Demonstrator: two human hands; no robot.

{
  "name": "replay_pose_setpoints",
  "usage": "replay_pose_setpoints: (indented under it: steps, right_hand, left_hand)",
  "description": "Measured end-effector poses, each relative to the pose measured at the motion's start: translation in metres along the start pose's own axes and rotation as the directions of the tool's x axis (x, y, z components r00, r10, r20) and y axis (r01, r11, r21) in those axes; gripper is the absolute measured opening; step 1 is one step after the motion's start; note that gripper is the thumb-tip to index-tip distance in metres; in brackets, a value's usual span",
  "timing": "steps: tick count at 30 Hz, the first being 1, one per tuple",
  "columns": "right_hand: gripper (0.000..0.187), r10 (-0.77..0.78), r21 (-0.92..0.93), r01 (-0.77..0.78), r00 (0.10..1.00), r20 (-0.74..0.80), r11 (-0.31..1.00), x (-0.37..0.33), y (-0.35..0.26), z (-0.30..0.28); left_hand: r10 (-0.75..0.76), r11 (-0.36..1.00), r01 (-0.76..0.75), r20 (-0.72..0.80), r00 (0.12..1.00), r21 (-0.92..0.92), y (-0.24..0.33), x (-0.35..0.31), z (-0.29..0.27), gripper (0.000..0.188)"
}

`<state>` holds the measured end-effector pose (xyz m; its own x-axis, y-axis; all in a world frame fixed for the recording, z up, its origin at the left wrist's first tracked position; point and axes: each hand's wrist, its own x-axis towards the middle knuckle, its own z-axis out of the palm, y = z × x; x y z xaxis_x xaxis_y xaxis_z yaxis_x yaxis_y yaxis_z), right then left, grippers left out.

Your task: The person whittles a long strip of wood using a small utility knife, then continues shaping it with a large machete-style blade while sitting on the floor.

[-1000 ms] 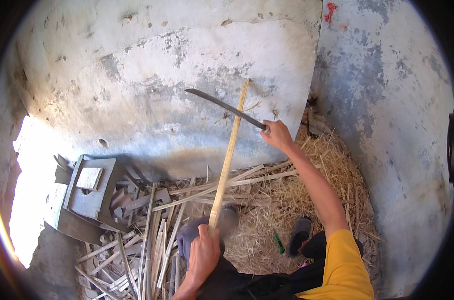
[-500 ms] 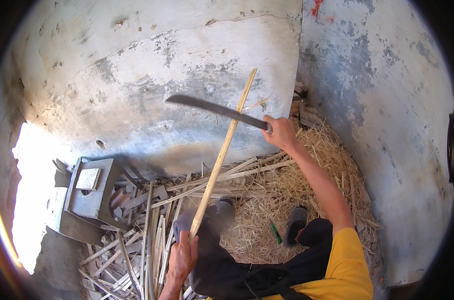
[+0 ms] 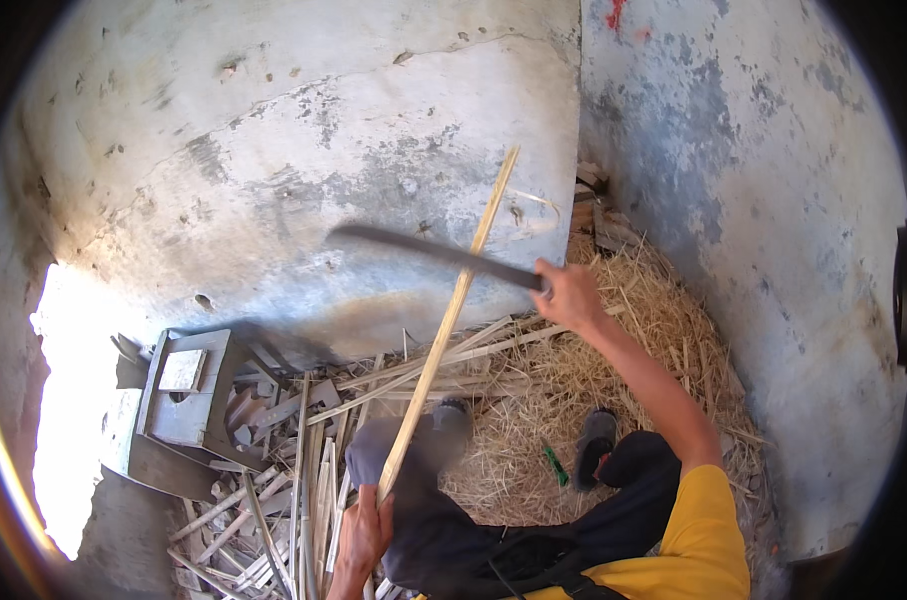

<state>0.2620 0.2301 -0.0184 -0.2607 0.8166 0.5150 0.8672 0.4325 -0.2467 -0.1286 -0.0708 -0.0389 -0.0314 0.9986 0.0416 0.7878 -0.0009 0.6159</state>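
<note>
My left hand (image 3: pixel 365 535) grips the lower end of a long pale bamboo strip (image 3: pixel 436 352), which slants up and away to the right across my lap. In my right hand (image 3: pixel 572 298) is the handle of a machete (image 3: pixel 414 243). Its dark, slightly blurred blade points left and lies across the upper part of the strip. A thin curled shaving (image 3: pixel 536 199) shows beside the strip above the blade. My fingers hide most of the machete's handle.
Straw-like shavings (image 3: pixel 664 350) cover the floor around my shoes. Several strips (image 3: pixel 309 470) lie in a pile at the left, beside a grey wooden box-like stool (image 3: pixel 186 395). A green-handled tool (image 3: pixel 555 464) lies between my feet. Worn walls (image 3: pixel 374 130) stand ahead and at the right.
My right hand and the machete have moved slightly lower along the strip, toward me. The shaving has shifted to the right. My left hand still grips the strip's lower end.
</note>
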Motion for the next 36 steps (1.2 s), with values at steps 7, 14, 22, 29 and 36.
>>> replay_pose_setpoints:
  steps: [7, 14, 22, 29, 36]
  right_hand:
    - [0.02, 0.301, 0.041, -0.299, 0.944, -0.137, 0.954, 0.023, 0.07, -0.026]
    - [0.031, 0.469, 0.304, -0.397, 0.856, -0.216, 0.866, -0.002, 0.089, -0.027]
    - [0.016, 0.033, 0.163, -0.023, 0.998, -0.057, 0.986, -0.012, 0.003, 0.004]
    - [0.027, -0.217, 0.056, 0.21, 0.959, 0.185, 0.976, 0.009, -0.06, 0.045]
    - [0.025, -0.115, 0.121, 0.085, 0.957, 0.267, 0.989, 0.027, -0.046, 0.085]
  left_hand:
    - [-0.025, 0.998, 0.024, 0.017, 1.0, 0.055, -0.003, -0.012, -0.001, 0.016]
    - [-0.054, 0.955, 0.072, 0.068, 0.996, -0.287, -0.005, -0.01, -0.009, 0.028]
    - [-0.122, 0.713, 0.249, 0.233, 0.965, -0.656, 0.016, 0.055, 0.005, 0.04]
    - [-0.103, 0.837, 0.175, 0.165, 0.981, -0.519, 0.031, 0.088, 0.022, 0.042]
    - [-0.107, 0.859, 0.165, 0.144, 0.984, -0.484, 0.043, 0.088, 0.016, 0.037]
